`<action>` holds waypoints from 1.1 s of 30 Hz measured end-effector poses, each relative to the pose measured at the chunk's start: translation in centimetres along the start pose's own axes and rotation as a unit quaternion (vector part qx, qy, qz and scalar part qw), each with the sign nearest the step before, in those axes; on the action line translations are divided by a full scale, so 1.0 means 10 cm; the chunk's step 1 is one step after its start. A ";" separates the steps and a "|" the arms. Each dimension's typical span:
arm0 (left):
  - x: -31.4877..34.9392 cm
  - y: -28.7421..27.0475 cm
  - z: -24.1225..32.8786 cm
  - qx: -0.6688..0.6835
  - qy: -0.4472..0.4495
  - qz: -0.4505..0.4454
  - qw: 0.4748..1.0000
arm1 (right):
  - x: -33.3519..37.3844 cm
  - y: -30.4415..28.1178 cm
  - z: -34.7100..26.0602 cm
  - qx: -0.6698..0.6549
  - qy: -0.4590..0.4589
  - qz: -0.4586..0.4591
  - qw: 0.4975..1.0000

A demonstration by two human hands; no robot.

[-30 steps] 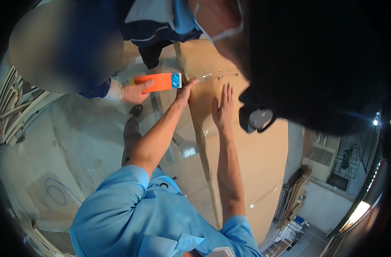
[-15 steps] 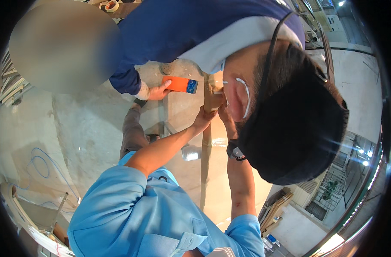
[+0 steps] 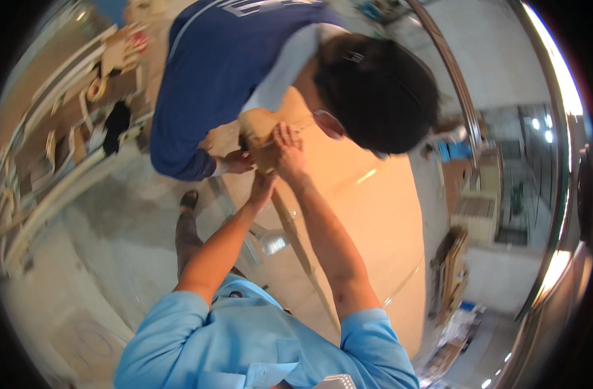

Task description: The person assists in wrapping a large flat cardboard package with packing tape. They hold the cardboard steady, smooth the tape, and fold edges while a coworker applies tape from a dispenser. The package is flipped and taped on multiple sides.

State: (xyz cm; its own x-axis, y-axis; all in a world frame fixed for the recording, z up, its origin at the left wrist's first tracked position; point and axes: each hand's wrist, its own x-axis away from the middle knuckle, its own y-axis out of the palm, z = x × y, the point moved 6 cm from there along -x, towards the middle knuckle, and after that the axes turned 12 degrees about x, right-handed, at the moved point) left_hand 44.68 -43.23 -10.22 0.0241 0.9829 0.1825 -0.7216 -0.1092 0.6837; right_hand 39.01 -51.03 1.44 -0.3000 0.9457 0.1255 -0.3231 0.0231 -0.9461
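A large tan cardboard-covered panel (image 3: 374,240) lies in front of me, with a darker brown folded strip along its left edge. At its far left corner is a small brown cardboard piece (image 3: 265,157). My left hand (image 3: 264,186) grips the near side of that piece, its fingertips partly hidden. My right hand (image 3: 289,152) lies over the right side of the piece, fingers stretched out and slightly apart. From the left, a co-worker's hand (image 3: 238,161) reaches to the same corner. The co-worker, in a dark blue top (image 3: 222,84) and black cap (image 3: 381,94), bends over it.
A clear plastic-looking item (image 3: 274,242) is beside the panel's left edge, low down. Shelving with boards and a tape roll (image 3: 96,89) stands at the far left. Stacked panels (image 3: 453,275) lean at the right. A dark rail (image 3: 452,78) runs at the upper right.
My view has shifted, and the co-worker's head has drawn back, uncovering my right hand and the panel. The orange-and-blue item in the co-worker's hand is no longer visible.
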 end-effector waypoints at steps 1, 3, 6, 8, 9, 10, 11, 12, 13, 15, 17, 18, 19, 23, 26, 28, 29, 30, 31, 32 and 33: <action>-0.01 -0.02 0.02 0.008 -0.007 -0.007 1.000 | 0.00 0.02 -0.01 0.000 0.015 -0.009 1.000; -0.03 -0.06 0.01 0.013 -0.076 -0.018 0.997 | -0.01 -0.01 -0.06 -0.033 0.042 0.000 0.999; -0.04 -0.16 0.04 -0.058 -0.167 -0.003 0.984 | -0.03 -0.04 -0.11 -0.043 0.064 0.003 0.997; -0.04 -0.21 0.06 -0.113 -0.211 -0.019 0.971 | -0.04 -0.07 -0.13 -0.058 0.073 0.006 0.996; -0.04 -0.23 0.07 -0.108 -0.224 -0.027 0.968 | -0.04 -0.08 -0.13 -0.066 0.077 0.009 0.995; -0.03 -0.26 0.05 -0.095 -0.256 -0.028 0.962 | -0.04 -0.07 -0.14 -0.083 0.077 -0.010 0.994; -0.05 -0.27 0.08 -0.110 -0.241 -0.041 0.963 | -0.05 -0.11 -0.13 -0.087 0.080 0.015 0.993; -0.06 -0.27 0.08 -0.118 -0.246 -0.048 0.961 | -0.05 -0.12 -0.12 -0.099 0.081 0.018 0.992; -0.05 -0.29 0.06 -0.126 -0.266 -0.037 0.955 | -0.03 -0.09 -0.12 -0.111 0.080 -0.003 0.991; -0.06 -0.20 0.10 -0.122 -0.252 -0.074 0.957 | 0.07 -0.08 -0.06 -0.241 0.090 0.043 0.965; -0.06 -0.17 0.19 -0.168 -0.260 -0.053 0.949 | 0.35 -0.08 0.08 -0.348 0.101 0.148 0.920; -0.05 -0.18 0.27 -0.216 -0.266 -0.023 0.939 | 0.56 -0.04 0.21 -0.393 0.125 0.201 0.888; -0.03 -0.17 0.35 -0.261 -0.288 -0.004 0.922 | 0.89 0.00 0.35 -0.407 0.157 0.274 0.857; -0.09 0.00 0.81 -0.543 -0.387 -0.201 0.718 | 2.60 0.51 1.04 -0.261 0.431 0.294 0.812; -0.44 0.60 1.17 -0.671 -0.025 -0.315 0.670 | 3.68 0.96 1.34 -0.109 0.639 0.078 0.758; -0.72 1.07 1.21 -0.688 0.191 -0.345 0.609 | 3.94 1.06 1.36 -0.097 0.641 0.077 0.758; -0.86 1.30 1.16 -0.706 0.282 -0.347 0.549 | 4.01 1.13 1.37 -0.106 0.652 0.049 0.749; -1.03 1.43 1.03 -0.727 0.264 -0.349 0.529 | 4.03 1.13 1.38 -0.103 0.654 0.062 0.747; -1.17 1.50 0.93 -0.742 0.256 -0.349 0.511 | 4.03 1.14 1.36 -0.111 0.659 0.053 0.742; -1.34 1.53 0.83 -0.769 0.214 -0.346 0.493 | 4.00 1.13 1.35 -0.111 0.657 0.049 0.744; -1.44 1.60 0.77 -0.760 0.238 -0.360 0.486 | 3.99 1.12 1.34 -0.113 0.663 0.042 0.739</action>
State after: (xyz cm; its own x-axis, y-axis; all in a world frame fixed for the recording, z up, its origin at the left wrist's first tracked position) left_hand 38.13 -60.25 3.56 0.7471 0.6481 -0.1480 -0.3305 0.1690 -0.9285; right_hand 11.39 -17.33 -0.17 0.8808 0.4304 -0.1975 -0.1506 -0.1407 -0.9785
